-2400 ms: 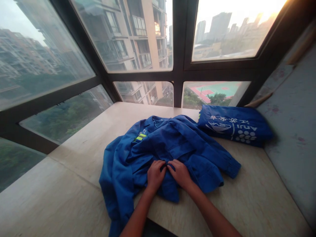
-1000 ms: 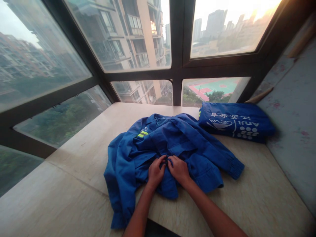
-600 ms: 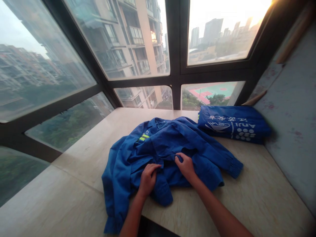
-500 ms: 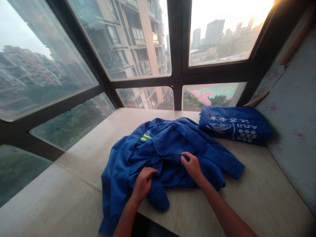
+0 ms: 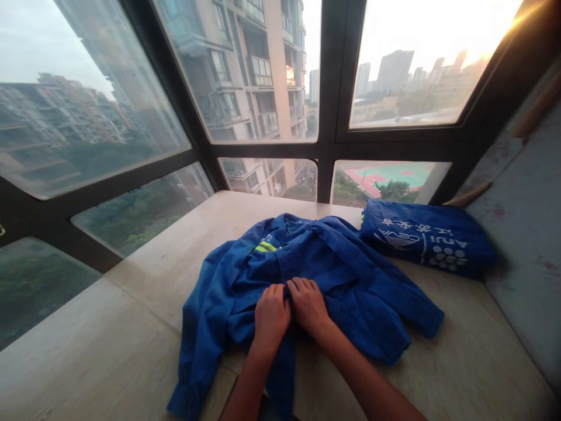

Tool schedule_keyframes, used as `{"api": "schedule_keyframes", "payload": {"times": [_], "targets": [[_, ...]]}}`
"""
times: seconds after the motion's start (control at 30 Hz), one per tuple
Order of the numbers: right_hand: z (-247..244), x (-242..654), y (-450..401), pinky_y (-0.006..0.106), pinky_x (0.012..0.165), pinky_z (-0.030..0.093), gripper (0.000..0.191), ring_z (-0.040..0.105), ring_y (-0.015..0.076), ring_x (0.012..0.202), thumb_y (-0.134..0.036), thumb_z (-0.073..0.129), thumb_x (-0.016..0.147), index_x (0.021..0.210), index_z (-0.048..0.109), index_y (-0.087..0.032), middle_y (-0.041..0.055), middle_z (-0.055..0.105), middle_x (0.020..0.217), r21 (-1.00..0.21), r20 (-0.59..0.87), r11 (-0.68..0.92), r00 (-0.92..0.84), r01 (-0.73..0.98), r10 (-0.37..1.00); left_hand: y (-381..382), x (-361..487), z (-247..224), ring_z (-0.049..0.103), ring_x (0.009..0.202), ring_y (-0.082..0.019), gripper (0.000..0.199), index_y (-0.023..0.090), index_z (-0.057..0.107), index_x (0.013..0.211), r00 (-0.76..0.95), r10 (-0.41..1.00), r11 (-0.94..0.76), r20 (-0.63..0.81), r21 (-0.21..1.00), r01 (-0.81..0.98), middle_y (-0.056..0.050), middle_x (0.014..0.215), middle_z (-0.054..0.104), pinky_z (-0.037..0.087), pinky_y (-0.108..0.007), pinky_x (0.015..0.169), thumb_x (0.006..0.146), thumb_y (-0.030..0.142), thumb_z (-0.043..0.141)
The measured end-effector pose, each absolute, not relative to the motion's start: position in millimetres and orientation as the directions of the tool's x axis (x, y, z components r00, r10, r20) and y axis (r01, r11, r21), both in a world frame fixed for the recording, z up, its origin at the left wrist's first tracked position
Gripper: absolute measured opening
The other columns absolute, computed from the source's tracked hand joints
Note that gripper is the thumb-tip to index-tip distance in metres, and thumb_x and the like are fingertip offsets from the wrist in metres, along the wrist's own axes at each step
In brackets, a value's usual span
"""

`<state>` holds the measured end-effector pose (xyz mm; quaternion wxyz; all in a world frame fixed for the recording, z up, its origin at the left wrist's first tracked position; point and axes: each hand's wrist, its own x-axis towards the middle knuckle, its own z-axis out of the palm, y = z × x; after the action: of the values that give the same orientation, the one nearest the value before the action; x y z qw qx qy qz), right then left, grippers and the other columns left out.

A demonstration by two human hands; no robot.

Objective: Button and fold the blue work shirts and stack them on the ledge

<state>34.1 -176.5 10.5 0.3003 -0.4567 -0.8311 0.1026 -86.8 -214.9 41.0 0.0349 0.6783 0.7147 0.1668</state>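
A blue work jacket [image 5: 337,251] with a yellow-green striped patch on its chest lies spread on the pale stone sill, collar toward the windows. One sleeve runs down at the left, the other out to the right. At the middle of its front, my left hand [image 5: 272,313] is closed on the fabric near the front edge. My right hand [image 5: 308,301] is beside it, almost touching, with its fingers curled over the opposite front edge. Both hands' fingertips are partly hidden in the cloth.
A folded blue garment [image 5: 427,237] with white lettering rests at the right, against the patterned wall [image 5: 526,234]. Dark window frames [image 5: 326,149] border the back and left of the sill [image 5: 144,292]. A wooden stick [image 5: 468,194] leans in the far right corner.
My right hand has moved left, bringing the right front edge of the jacket to my left hand. My left hand has shifted slightly right. The camera view has moved a little.
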Motion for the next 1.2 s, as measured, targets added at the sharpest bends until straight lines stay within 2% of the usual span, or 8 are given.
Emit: {"api": "schedule_keyframes", "payload": {"times": [0.1, 0.23, 0.37, 0.47, 0.57, 0.77, 0.9, 1.2], "targets": [[-17.4, 38.4, -161.2, 0.033, 0.083, 0.050, 0.026, 0.065, 0.0214, 0.093, -0.008, 0.050, 0.088, 0.099, 0.070, -0.020, 0.0083, 0.071, 0.096, -0.559, 0.375, 0.507, -0.346, 0.656, 0.860, -210.9, -85.5, 18.8, 0.061, 0.104, -0.028, 0.030, 0.014, 0.061, 0.115, -0.130, 0.977, 0.078, 0.170, 0.281, 0.957, -0.012, 0.112, 0.066, 0.048, -0.041, 0.090, 0.086, 0.019, 0.057], [-37.9, 50.9, -151.0, 0.026, 0.083, 0.052, 0.027, 0.068, 0.0167, 0.094, -0.016, 0.044, 0.095, 0.106, 0.069, -0.021, 0.0052, 0.073, 0.102, -0.644, 0.397, 0.486, -0.285, 0.591, 0.873, -207.8, -85.1, -2.5, 0.059, 0.111, -0.028, 0.034, 0.018, 0.061, 0.119, -0.151, 0.950, 0.052, 0.272, 0.340, 0.939, -0.011, 0.123, 0.063, 0.046, -0.042, 0.094, 0.086, 0.025, 0.061], [-42.9, 51.9, -149.1, 0.030, 0.086, 0.054, 0.026, 0.069, 0.0196, 0.097, -0.023, 0.045, 0.095, 0.106, 0.068, -0.018, 0.0080, 0.073, 0.104, -0.704, 0.405, 0.456, -0.220, 0.544, 0.887, -202.4, -80.5, -7.7, 0.053, 0.120, -0.030, 0.031, 0.020, 0.063, 0.115, -0.149, 0.895, 0.005, 0.421, 0.323, 0.947, -0.010, 0.124, 0.064, 0.041, -0.045, 0.098, 0.085, 0.027, 0.065], [-44.2, 51.1, -148.6, 0.032, 0.086, 0.055, 0.025, 0.070, 0.0210, 0.095, -0.027, 0.049, 0.093, 0.104, 0.069, -0.018, 0.0088, 0.074, 0.102, -0.730, 0.404, 0.448, -0.203, 0.516, 0.892, -195.8, -78.2, -7.9, 0.052, 0.123, -0.031, 0.030, 0.021, 0.063, 0.115, -0.116, 0.871, -0.038, 0.477, 0.300, 0.953, -0.011, 0.126, 0.063, 0.038, -0.046, 0.100, 0.086, 0.026, 0.065], [-44.9, 51.7, -148.8, 0.033, 0.087, 0.055, 0.025, 0.071, 0.0218, 0.094, -0.031, 0.053, 0.092, 0.103, 0.071, -0.018, 0.0085, 0.075, 0.102, -0.749, 0.398, 0.445, -0.204, 0.491, 0.894, -188.3, -79.2, -10.5, 0.059, 0.114, -0.028, 0.028, 0.022, 0.064, 0.112, -0.115, 0.888, -0.050, 0.444, 0.344, 0.938, -0.009, 0.120, 0.067, 0.041, -0.043, 0.096, 0.085, 0.021, 0.064], [-45.1, 50.9, -151.1, 0.034, 0.088, 0.056, 0.025, 0.072, 0.0227, 0.091, -0.031, 0.054, 0.090, 0.100, 0.074, -0.020, 0.0075, 0.076, 0.099, -0.801, 0.382, 0.392, -0.118, 0.453, 0.917, -182.9, -85.0, -19.8, 0.064, 0.092, -0.023, 0.017, 0.021, 0.067, 0.101, -0.263, 0.878, 0.041, 0.399, 0.487, 0.873, -0.005, 0.102, 0.071, 0.044, -0.036, 0.083, 0.084, 0.021, 0.065], [-44.8, 48.5, -152.2, 0.035, 0.089, 0.055, 0.028, 0.072, 0.0232, 0.093, -0.030, 0.052, 0.090, 0.106, 0.074, -0.019, 0.0079, 0.075, 0.104, -0.774, 0.374, 0.393, -0.141, 0.496, 0.917, -183.5, -88.9, -20.0, 0.063, 0.088, -0.022, 0.017, 0.024, 0.070, 0.100, -0.149, 0.917, -0.042, 0.370, 0.461, 0.886, -0.002, 0.096, 0.071, 0.041, -0.036, 0.078, 0.090, 0.020, 0.057], [-46.1, 51.6, -150.2, 0.033, 0.087, 0.056, 0.031, 0.072, 0.0222, 0.094, -0.030, 0.048, 0.093, 0.109, 0.073, -0.022, 0.0070, 0.075, 0.107, -0.724, 0.345, 0.405, -0.216, 0.558, 0.913, -182.9, -93.2, -15.3, 0.061, 0.093, -0.020, 0.025, 0.024, 0.071, 0.101, -0.008, 0.947, -0.150, 0.322, 0.461, 0.875, -0.003, 0.103, 0.071, 0.040, -0.035, 0.078, 0.094, 0.018, 0.047]]}}
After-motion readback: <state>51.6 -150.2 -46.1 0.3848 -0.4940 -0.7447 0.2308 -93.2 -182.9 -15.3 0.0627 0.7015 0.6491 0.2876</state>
